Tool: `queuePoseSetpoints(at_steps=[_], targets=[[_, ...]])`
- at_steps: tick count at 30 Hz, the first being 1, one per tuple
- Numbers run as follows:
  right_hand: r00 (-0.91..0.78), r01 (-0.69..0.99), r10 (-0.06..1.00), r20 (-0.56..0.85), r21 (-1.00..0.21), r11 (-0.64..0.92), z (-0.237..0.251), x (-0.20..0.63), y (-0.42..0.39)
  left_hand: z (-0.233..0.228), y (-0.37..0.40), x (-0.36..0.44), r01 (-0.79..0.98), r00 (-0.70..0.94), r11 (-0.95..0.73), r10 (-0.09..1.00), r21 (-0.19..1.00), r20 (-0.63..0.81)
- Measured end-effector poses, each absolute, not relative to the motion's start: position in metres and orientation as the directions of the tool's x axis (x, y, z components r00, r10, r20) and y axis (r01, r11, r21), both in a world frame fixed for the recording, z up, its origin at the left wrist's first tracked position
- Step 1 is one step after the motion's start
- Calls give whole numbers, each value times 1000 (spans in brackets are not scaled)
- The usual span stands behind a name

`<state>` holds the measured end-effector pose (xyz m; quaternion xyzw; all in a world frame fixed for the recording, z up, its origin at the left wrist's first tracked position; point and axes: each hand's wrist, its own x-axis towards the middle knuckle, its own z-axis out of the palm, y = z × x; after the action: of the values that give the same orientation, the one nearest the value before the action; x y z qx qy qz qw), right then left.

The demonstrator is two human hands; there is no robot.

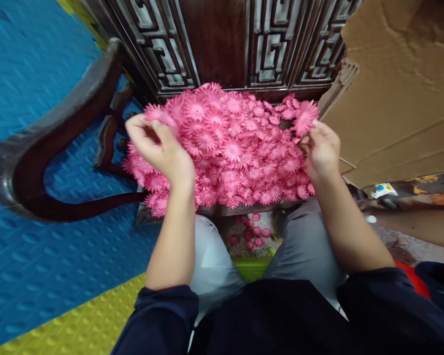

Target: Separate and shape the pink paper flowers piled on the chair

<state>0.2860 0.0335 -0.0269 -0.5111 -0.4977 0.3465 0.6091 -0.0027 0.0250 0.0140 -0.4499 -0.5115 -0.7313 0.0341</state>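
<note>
I see my left hand pinched around a pink flower at the left edge of the chair seat. My right hand grips another pink blossom at the seat's right edge. The flower heap covers the seat between them, against the carved backrest. A cardboard box stands just beside the right edge.

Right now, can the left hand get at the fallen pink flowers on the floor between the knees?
Probably yes. The left hand is up at the flower pile, fingers closed on a flower; the fallen flowers lie uncovered in the gap between the knees, below the seat edge.
</note>
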Motion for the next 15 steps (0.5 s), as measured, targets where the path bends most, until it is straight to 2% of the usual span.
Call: queuePoseSetpoints(at_steps=[2,3,5,8,15], targets=[[243,-59,962,125,-988,144,-21,275,29,11,23,4,541,-525,-466,464,700,714],[207,-105,975,78,-989,101,-18,266,26,11,19,12,562,-503,-477,451,676,737],[131,-152,991,15,-988,35,-12,250,19,11,10,28,578,-405,-453,562,678,721],[75,-166,997,-35,-986,-22,-7,238,13,14,-2,43,563,-355,-442,634,698,687],[57,-179,995,-87,-981,-76,-2,235,10,18,-10,40,550,-288,-398,735,734,614]])
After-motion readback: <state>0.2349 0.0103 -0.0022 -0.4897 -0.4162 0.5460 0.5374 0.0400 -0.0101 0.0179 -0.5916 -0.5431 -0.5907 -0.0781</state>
